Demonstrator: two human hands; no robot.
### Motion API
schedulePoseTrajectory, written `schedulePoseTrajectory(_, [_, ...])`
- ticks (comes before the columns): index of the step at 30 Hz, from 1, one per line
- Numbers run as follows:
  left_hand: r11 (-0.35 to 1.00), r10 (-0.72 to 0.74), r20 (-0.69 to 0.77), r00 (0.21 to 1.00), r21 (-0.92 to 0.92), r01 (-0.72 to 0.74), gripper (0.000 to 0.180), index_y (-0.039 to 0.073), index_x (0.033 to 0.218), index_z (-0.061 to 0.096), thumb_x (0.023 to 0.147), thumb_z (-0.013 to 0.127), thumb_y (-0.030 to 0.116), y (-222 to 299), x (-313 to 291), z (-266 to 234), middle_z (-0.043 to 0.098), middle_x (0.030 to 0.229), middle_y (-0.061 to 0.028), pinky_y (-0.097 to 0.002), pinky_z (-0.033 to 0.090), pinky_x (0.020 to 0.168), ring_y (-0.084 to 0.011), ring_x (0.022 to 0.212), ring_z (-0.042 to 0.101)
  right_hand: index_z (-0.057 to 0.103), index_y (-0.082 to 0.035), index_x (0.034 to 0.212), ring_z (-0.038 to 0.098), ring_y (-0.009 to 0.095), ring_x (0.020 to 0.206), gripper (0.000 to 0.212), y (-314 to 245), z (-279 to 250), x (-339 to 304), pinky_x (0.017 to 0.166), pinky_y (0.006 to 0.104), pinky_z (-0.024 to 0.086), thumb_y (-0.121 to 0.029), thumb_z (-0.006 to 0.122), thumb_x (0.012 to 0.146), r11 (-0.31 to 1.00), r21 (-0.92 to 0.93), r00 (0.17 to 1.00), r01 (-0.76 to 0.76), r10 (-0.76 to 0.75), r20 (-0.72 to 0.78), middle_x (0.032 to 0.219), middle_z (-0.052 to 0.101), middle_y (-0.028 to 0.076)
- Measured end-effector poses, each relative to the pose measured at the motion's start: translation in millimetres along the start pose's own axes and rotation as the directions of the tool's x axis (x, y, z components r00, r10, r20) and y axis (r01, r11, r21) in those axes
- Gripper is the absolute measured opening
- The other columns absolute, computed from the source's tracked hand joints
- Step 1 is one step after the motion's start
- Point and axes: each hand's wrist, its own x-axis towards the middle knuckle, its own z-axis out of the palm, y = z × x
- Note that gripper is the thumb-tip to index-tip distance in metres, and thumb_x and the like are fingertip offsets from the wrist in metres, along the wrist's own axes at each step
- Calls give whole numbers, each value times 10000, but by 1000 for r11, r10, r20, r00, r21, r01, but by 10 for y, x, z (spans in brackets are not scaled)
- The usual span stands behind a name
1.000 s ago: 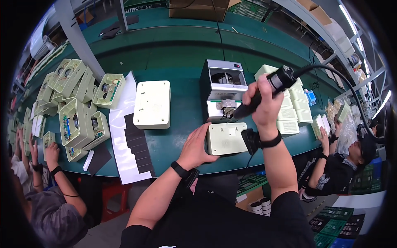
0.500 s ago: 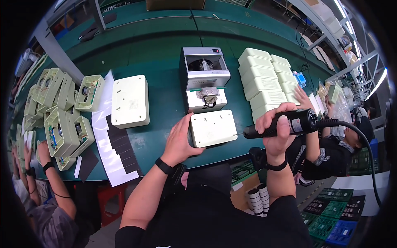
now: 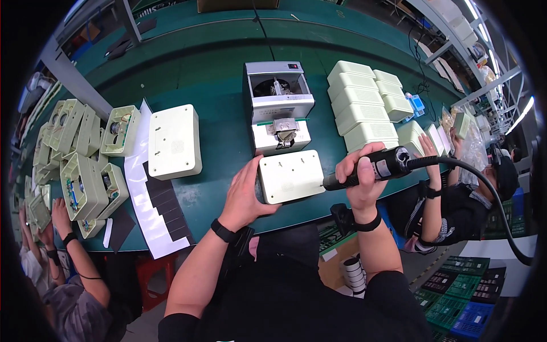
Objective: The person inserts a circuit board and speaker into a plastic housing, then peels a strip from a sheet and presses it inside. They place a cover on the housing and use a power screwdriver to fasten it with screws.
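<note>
My left hand [image 3: 242,195] grips the left side of a pale green plastic box [image 3: 292,176], with the thumb along its near edge. The box lies on the bench with its flat, holed face up. In my right hand [image 3: 362,182] is a black corded electric screwdriver [image 3: 373,167], held almost level. Its nose is close to the right edge of the box; whether the tip touches cannot be made out. Just beyond the box stands a grey screw feeder [image 3: 279,108] with a power switch on top.
Another pale box [image 3: 175,141] lies left, by white and dark sheets [image 3: 151,211]. Open boxes with wiring [image 3: 85,185] pile up farther left. Closed boxes [image 3: 364,105] stack at right. Co-workers' hands [image 3: 61,219] work at left; another co-worker's hand [image 3: 426,146] is at right.
My right hand has brought the screwdriver left, closer to the box's right edge. At right, a stacked box has shifted nearer the co-worker's hand. My left hand keeps its hold.
</note>
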Motion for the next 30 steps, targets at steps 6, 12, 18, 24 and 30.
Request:
schedulePoseTrajectory(6, [1000,-10,0,1000,-8,10,1162,60,1566,338,611,957,291,-22,4,8,479,1561,-162,-457,383,1194,-370,1429,478,453,-70,1120,519,177,551,271,30,12,8,555,346,491,-203,643,979,1000,-13,1000,-10,10,4,709,549,89])
schedulePoseTrajectory(12, [1000,12,-1,1000,0,-12,1166,54,1576,329,619,951,294,-11,0,6,493,1546,-175,-454,384,1194,-368,1427,481,449,-69,1117,527,174,548,300,48,-81,12,548,340,488,-219,666,973,1000,27,998,-14,12,54,704,562,87])
schedulePoseTrajectory(18, [1000,-2,0,1000,-5,2,1185,55,1590,314,621,950,301,-7,4,5,508,1525,-193,-455,382,1198,-375,1427,478,444,-69,1101,518,169,537,317,50,-90,54,544,338,484,-240,676,971,998,45,993,-50,45,110,695,561,86])
schedulePoseTrajectory(24, [1000,-10,10,1000,-5,10,1182,55,1590,315,624,950,303,22,7,-12,503,1530,-193,-457,382,1199,-375,1427,480,441,-70,1091,515,168,535,333,27,-89,73,538,338,476,-255,687,964,995,59,990,-75,67,120,695,562,86])
schedulePoseTrajectory(30, [1000,-1,4,1000,3,1,1172,42,1575,325,622,955,304,15,5,-4,495,1546,-174,-457,378,1199,-358,1430,483,436,-73,1086,513,170,535,355,61,-134,65,536,335,468,-266,703,952,993,82,989,-80,69,132,700,567,89])
